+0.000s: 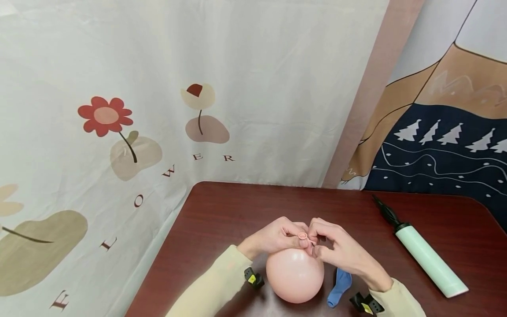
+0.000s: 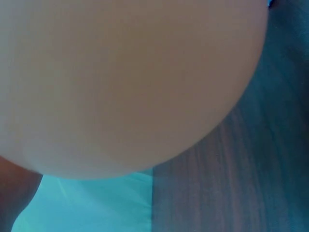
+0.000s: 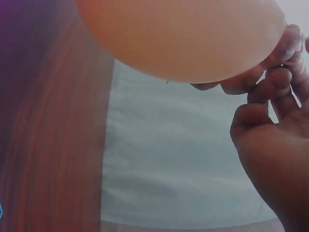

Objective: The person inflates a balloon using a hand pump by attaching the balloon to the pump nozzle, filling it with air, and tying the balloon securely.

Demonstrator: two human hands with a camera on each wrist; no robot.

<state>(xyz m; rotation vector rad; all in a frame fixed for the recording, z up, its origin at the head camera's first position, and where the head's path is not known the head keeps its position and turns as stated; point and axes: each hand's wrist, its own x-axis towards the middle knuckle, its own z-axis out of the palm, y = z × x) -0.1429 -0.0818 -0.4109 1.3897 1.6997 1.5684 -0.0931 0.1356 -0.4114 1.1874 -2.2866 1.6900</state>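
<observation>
pink balloon [image 1: 295,278], neck [image 1: 303,236] half-hidden by fingers [image 1: 292,241]; sleeves [image 1: 214,286] cropped

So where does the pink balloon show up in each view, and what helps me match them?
Head: the pink balloon sits low, slightly right of centre.
Left wrist: it fills most of the picture, from the top left.
Right wrist: top, slightly right of centre, cut off above.
Shared landmark: the brown table.
</observation>
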